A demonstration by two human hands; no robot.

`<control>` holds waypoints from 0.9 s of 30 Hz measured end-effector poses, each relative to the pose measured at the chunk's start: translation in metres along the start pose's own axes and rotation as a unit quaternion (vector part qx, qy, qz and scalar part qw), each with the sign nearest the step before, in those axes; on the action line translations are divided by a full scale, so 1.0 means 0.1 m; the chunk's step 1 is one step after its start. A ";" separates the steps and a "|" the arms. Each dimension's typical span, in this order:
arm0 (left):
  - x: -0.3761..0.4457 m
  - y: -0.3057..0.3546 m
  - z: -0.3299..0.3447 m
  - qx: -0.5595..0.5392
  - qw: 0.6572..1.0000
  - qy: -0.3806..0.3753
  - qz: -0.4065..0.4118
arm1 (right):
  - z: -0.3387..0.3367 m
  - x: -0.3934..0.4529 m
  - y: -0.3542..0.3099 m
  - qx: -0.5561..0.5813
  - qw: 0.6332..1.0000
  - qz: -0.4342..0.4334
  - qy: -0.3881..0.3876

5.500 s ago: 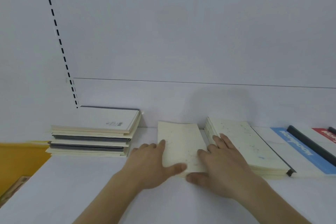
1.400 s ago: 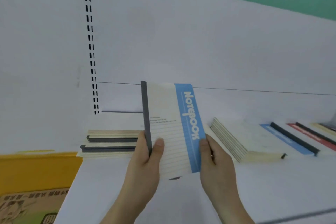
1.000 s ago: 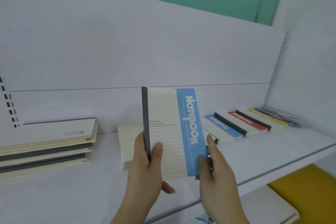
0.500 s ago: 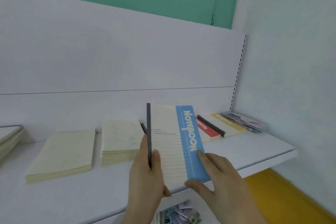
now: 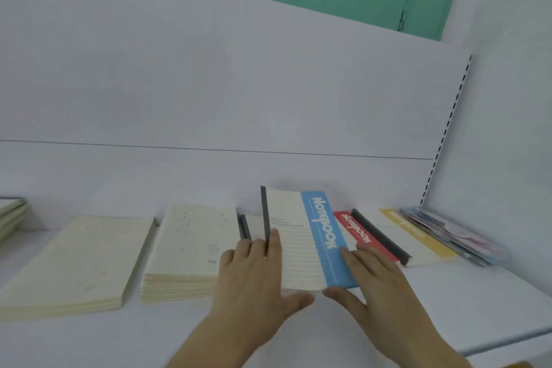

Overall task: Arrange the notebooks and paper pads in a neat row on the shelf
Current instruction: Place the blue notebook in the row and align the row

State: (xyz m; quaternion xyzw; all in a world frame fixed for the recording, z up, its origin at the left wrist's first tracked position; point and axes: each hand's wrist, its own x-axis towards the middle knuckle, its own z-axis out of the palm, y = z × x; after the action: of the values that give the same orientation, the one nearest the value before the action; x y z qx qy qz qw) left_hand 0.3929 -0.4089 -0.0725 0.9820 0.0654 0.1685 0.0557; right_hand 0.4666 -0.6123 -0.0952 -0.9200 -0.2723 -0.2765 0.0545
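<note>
Both hands are on the blue-striped notebook (image 5: 301, 239), which lies on the white shelf (image 5: 466, 302) with its dark spine to the left and the word "Notebook" running along the blue band. The left hand (image 5: 254, 281) lies against the spine side, fingers fairly straight, the thumb spread out under the near edge. The right hand (image 5: 379, 284) rests flat-fingered on the near right corner, thumb pointing toward the left thumb; neither hand is curled round the book (they look to be pressing it, not gripping).

Just beyond the left hand's fingertips another dark spine (image 5: 245, 227) shows, its cover mostly hidden under the blue one. Left of that hand sits a stack of cream paper pads (image 5: 191, 248), and further left a second cream stack (image 5: 80, 263), with a third pile (image 5: 12, 215) at the frame's edge.

Past the right hand's fingers lies a red-striped notebook (image 5: 361, 233), then a yellow-striped notebook (image 5: 415, 236), each overlapping the next. Furthest right, by the corner, is a small pile of pastel covers (image 5: 454, 233), too blurred to read. A slotted upright (image 5: 448, 128) runs up the back panel (image 5: 209, 84).
</note>
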 end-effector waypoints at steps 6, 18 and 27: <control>0.33 -0.23 0.28 0.100 0.993 -0.062 0.013 | 0.39 0.35 0.11 0.036 0.997 -0.045 -0.051; 0.53 -0.13 0.24 0.176 0.971 -0.158 -0.028 | 0.65 0.64 0.26 0.016 0.984 -0.129 -0.125; 0.57 -0.25 0.23 0.144 0.973 -0.176 -0.023 | 0.61 0.82 0.37 0.078 0.961 -0.198 -0.177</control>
State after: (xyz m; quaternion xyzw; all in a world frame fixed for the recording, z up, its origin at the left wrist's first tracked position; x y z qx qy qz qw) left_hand 0.4515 -0.3782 -0.0787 0.9921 0.1011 -0.0198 -0.0721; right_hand 0.5731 -0.5892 -0.1007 -0.8747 -0.4753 -0.0919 0.0214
